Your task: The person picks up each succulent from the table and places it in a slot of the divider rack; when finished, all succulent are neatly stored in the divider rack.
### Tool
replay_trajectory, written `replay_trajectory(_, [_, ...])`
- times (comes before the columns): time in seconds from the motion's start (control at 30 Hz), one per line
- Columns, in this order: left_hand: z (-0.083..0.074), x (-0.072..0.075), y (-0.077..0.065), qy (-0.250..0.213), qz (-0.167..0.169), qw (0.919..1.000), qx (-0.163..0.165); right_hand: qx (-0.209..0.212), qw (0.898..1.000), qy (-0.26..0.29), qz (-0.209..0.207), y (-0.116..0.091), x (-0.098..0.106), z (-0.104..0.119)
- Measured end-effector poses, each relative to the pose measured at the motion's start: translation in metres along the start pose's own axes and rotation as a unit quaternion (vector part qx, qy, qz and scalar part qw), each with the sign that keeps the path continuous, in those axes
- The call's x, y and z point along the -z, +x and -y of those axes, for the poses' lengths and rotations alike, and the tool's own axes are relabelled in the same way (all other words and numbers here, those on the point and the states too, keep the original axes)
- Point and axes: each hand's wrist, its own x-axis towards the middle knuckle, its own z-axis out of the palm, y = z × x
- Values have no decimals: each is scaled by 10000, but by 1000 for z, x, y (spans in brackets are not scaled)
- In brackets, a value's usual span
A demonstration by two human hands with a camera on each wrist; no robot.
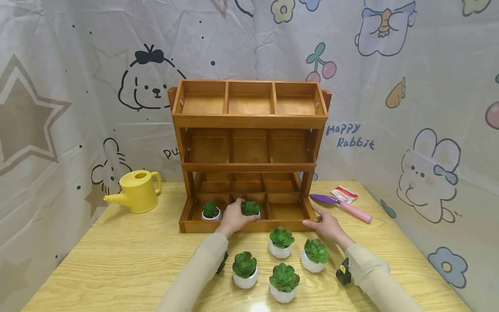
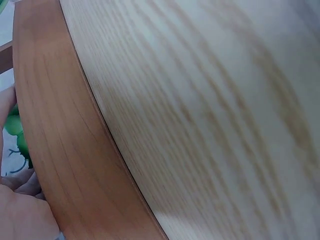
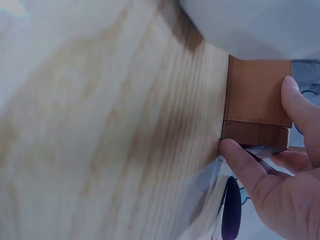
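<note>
Right wrist: fingers (image 3: pixel 245 162) hold shelf edge (image 3: pixel 260 95); tabletop (image 3: pixel 125 125) stretches alongside.

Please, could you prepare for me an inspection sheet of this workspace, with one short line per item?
Surface: pale wood-grain table.
Job's things: wooden rack with compartments; left plant in the bottom tier's left compartment, middle plant at its middle one; four potted plants on the table before the rack.
Clutter: yellow watering can at left; trowel and small packet at right.
Left grip: holds the middle plant.
Right grip: grips the rack's bottom right front corner.
Cables: nothing seen.
Surroundings: pale backdrop with cartoon prints.
</note>
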Motion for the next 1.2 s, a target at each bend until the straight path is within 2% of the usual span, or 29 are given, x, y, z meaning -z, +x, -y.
replay_trajectory(0.17, [0,0,0,-282,-15,9996,-1,53,10000,-38,-38,0,0,-1])
replay_trajectory(0.4, [-4,8,-6,-1122,-31,9936,117,14,9999,98,-21,1,0,2])
replay_trajectory(0.6, [-3,21,-16,-1359,32,9906,-121,8,9999,150,-48,2,0,0])
replay_trajectory(0.7, [0,34,-28,-1473,417,9878,-280,59,9999,152,-41,2,-1,0])
replay_trajectory(0.83, [3,49,-46,-1365,1308,9791,-755,76,9999,135,-66,1,-2,-2])
replay_trajectory(0.97, [6,55,-65,-1210,2291,9580,-1233,70,9999,136,-54,1,-2,-1])
replay_trajectory(1.07, [7,55,-75,-1165,2939,9395,-1317,44,9999,103,-49,1,-1,0])
replay_trajectory(1.13, [7,54,-79,-1104,3222,9306,-1341,50,9999,82,-82,1,-1,0])
replay_trajectory(1.2, [8,52,-81,-1016,3378,9252,-1399,56,9999,65,-93,0,-2,1])
